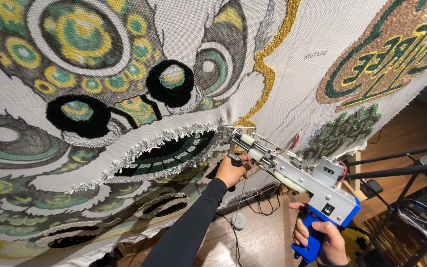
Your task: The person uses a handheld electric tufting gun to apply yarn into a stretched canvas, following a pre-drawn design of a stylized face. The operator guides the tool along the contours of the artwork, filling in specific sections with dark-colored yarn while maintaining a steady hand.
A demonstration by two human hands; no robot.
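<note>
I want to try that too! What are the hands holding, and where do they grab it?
Both hold a tufting gun: the right hand grips its blue rear handle, the left hand its black front handle near the stretched cloth.

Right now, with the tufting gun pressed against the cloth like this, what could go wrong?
The left hand grips the front handle just below the needle of the tufting gun, so a slip could bring fingers to the moving tip. The needle sits at the edge of the silver fringe; drifting could put yarn into finished pile. Cords hang under the backing cloth near the right hand and might snag.
</note>
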